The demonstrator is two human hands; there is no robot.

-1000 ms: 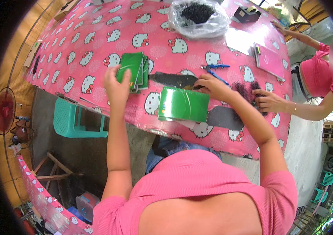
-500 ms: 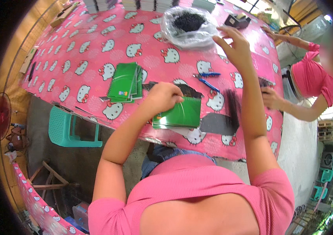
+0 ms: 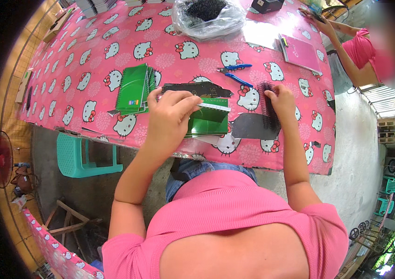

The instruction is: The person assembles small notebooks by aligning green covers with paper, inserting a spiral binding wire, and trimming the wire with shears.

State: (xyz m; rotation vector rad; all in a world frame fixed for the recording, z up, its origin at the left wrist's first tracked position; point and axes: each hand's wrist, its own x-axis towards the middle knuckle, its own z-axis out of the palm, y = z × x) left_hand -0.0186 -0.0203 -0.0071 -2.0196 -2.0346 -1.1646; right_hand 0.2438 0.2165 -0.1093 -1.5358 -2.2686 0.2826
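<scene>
My left hand (image 3: 169, 114) is closed on a small green notebook (image 3: 210, 126) near the table's front edge. A pale strip with a row of punched holes shows along its raised upper edge. Farther right, my right hand (image 3: 283, 103) has its thumb and fingers bent together at the upper end of a bunch of thin black binding coils (image 3: 268, 114). A dark grey sheet (image 3: 254, 126) lies between the notebook and the coils. Behind the notebook is another black sheet (image 3: 197, 89). Several green spiral notebooks (image 3: 133, 87) are stacked to the left. Blue-handled cutters (image 3: 238, 78) lie beyond my hands.
A clear plastic bag (image 3: 179, 22) of black coils sits at the back, near a black box (image 3: 267, 5) and a pink notebook (image 3: 299, 52). Stacked notebooks (image 3: 92, 6) stand far left. Another person (image 3: 358, 53) works at the right. A green stool (image 3: 79, 158) stands below the left edge.
My right hand has come down from beside the plastic bag to the black coils. The notebook's upper edge is now raised in my left hand. The view has shifted slightly.
</scene>
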